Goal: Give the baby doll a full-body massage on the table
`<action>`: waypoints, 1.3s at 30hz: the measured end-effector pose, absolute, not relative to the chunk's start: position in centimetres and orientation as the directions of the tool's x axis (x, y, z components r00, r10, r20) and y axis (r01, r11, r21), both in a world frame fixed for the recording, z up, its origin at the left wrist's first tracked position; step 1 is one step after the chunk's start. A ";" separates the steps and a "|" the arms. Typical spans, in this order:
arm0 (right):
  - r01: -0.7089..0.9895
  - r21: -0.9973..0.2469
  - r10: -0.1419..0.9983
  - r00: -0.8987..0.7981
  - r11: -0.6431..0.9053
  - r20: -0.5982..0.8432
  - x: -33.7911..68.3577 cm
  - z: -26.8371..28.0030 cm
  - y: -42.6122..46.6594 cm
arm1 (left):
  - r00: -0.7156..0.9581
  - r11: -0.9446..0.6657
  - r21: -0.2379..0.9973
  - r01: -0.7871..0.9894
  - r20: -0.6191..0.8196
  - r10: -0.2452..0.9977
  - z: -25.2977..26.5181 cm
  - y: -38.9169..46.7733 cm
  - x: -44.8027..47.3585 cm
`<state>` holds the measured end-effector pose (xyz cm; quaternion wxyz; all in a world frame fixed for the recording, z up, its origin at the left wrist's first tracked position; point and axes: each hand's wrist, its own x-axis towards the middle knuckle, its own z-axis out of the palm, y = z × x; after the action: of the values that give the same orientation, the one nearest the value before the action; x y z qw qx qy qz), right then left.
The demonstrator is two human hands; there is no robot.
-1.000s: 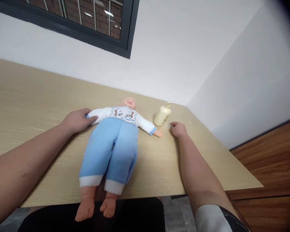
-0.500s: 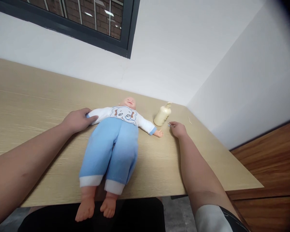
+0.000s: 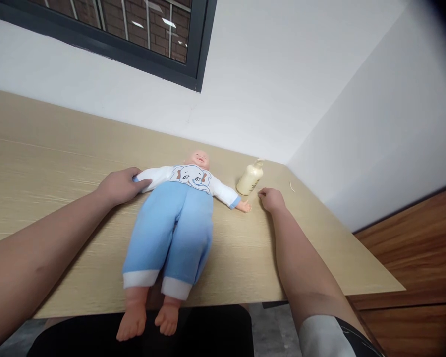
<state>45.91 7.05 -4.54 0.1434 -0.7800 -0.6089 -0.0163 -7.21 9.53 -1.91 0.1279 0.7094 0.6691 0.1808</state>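
On its back lies a baby doll (image 3: 182,213) in a white top with an elephant face and blue trousers, its feet past the table's near edge. My left hand (image 3: 121,186) is closed around the doll's forearm at the blue cuff, hiding the doll's hand there. My right hand (image 3: 272,199) rests on the table just right of the doll's other hand (image 3: 244,206), its thumb and fingers pinched together. What is in that pinch is too small to make out. Close behind it stands a cream pump bottle (image 3: 250,178) with dark lettering.
A thin, pale, bent strip (image 3: 292,186) lies on the wooden table (image 3: 241,267) to the right of my right hand. White walls meet behind the table, with a dark-framed window (image 3: 202,44) above. Brown wooden panelling (image 3: 412,248) is at the right.
A small greyish thing showed at my right fingertips before; now it can hardly be seen. That hand has shifted very slightly. My left hand and the doll stay as they were.
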 end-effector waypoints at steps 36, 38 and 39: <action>0.937 -0.283 0.940 0.269 -0.205 0.211 45.8 -4.5 6.6 | 0.026 -0.056 0.405 0.913 0.080 0.996 -2.1 9.6 -7.2; 0.941 -0.274 0.943 0.262 -0.201 0.207 45.8 -4.5 6.7 | 0.023 -0.052 0.403 0.914 0.077 0.997 -2.1 9.6 -7.2; 0.942 -0.268 0.944 0.259 -0.201 0.204 45.7 -4.5 6.7 | 0.021 -0.050 0.403 0.914 0.076 0.997 -2.1 9.6 -7.2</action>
<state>45.71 6.75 -4.51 0.1712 -0.7748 -0.6086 0.0026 -7.17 9.64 -2.05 0.1213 0.7041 0.6785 0.1711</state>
